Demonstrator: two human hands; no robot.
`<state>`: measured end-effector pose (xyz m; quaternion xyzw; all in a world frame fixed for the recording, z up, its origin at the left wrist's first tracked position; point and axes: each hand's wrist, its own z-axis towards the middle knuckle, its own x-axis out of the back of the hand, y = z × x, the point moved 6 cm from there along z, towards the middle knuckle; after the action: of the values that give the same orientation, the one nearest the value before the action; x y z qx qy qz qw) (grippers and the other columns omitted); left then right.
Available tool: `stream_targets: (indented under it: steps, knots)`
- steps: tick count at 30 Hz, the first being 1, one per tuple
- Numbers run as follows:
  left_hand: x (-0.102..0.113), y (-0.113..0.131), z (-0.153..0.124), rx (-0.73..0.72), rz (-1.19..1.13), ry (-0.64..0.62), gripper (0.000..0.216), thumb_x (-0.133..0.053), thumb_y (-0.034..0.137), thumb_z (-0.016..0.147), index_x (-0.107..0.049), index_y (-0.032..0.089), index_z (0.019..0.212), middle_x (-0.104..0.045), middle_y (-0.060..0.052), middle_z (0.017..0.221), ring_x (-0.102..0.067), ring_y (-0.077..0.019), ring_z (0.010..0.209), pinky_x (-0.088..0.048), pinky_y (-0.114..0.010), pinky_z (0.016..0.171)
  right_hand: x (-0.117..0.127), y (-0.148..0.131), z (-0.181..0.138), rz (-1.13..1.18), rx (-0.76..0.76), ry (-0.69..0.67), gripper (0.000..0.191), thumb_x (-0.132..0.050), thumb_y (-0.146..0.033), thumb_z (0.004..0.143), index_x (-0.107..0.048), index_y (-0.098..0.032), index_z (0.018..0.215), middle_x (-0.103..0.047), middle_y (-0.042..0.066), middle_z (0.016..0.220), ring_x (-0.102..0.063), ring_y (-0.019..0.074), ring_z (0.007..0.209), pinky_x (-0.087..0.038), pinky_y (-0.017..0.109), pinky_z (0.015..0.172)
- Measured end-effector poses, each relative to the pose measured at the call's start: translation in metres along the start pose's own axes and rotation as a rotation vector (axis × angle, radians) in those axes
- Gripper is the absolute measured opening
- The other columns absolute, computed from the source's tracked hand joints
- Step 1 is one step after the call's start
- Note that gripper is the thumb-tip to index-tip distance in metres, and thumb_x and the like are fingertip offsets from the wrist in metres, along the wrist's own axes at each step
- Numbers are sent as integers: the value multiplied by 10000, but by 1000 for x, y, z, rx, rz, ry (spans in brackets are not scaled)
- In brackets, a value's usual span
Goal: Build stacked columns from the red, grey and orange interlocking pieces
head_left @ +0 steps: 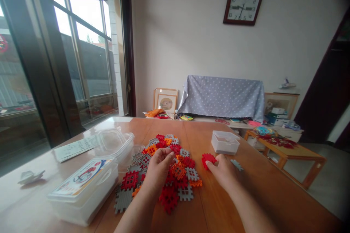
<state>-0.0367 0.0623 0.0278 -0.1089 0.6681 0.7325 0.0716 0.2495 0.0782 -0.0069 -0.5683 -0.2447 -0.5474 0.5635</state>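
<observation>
Along the left side of the desk, I see a crumpled clear wrapper, then a lidded clear box with a printed label on top. Behind that box are some pale printed sheets and an open clear container, set close together. Next comes the pile of red, orange and gray notched pieces, spread over the middle of the desk. My left hand is over this pile, its thumb and fingertips drawn together; I cannot tell whether anything is pinched between them. Farther right, apart from the pile, my right hand is closed, thumb against fingers, on a red notched piece; I cannot make out whether that piece touches the desk. Behind the right hand stands a small clear box, and just beside its outer edge lies a gray piece.
</observation>
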Motion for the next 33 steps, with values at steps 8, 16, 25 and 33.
stream_targets:
  steps: [8, 16, 25, 33]
  knots:
    - [1, 3, -1, -11, 14, 21, 474, -827, 513, 657, -643, 171, 929, -705, -60, 877, -657, -180, 783, -506, -275, 710, -4, -4, -2, -104, 1, -83, 377, -527, -607, 872, -583, -237, 916, -731, 118, 1009, -722, 306, 940, -430, 340, 650]
    - [1, 7, -3, -20, 49, 34, 483, -837, 538, 632, -669, 168, 892, -715, -68, 843, -671, -193, 775, -524, -301, 726, -10, 0, 1, -105, 4, -106, 398, -559, -614, 864, -589, -221, 918, -733, 123, 1014, -721, 301, 955, -440, 337, 661]
    - [3, 5, 1, -28, 68, 25, 486, -822, 566, 632, -643, 176, 860, -694, -50, 807, -649, -183, 751, -492, -273, 685, -3, 1, -1, -29, 37, -32, 390, -533, -589, 911, -629, -213, 953, -741, 119, 976, -712, 275, 947, -445, 317, 691]
    - [19, 1, 9, -26, 81, 89, 409, -784, 479, 692, -623, 182, 921, -671, -19, 838, -612, -153, 737, -448, -247, 656, 16, -9, -10, 50, 136, 67, 248, -432, -338, 983, -658, -253, 1041, -707, 65, 1101, -674, 202, 935, -423, 269, 726]
